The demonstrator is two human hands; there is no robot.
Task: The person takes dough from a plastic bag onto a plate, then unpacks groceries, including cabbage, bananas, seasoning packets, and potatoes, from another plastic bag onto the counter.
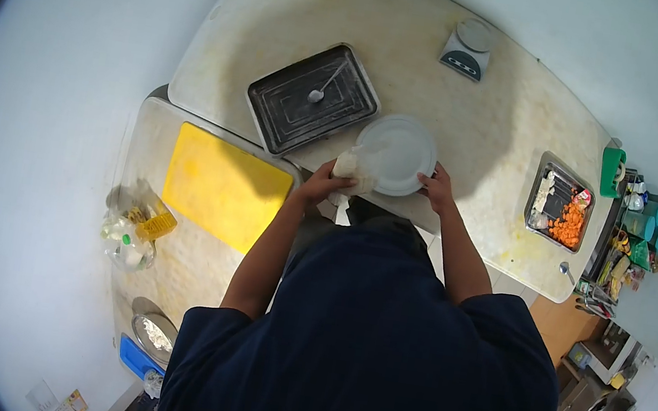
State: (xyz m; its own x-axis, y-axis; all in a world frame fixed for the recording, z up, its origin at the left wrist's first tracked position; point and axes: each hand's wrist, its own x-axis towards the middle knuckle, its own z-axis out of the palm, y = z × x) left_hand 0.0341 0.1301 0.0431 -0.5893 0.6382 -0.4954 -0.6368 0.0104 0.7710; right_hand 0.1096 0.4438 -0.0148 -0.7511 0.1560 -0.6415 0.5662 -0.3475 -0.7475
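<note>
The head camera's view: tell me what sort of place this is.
Probably a kitchen or food-prep room: a yellow cutting board, a kitchen scale and a tray of chopped orange and white food lie on the worktops.

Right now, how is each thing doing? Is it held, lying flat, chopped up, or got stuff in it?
White plate: held at its rim by the right hand
Pale wrap: crumpled, in the left hand
Black tray: flat, whitish marks
Spoon: lying in the black tray
Yellow board: flat
Orange pieces: chopped, in the metal tray
Scale: upright
</note>
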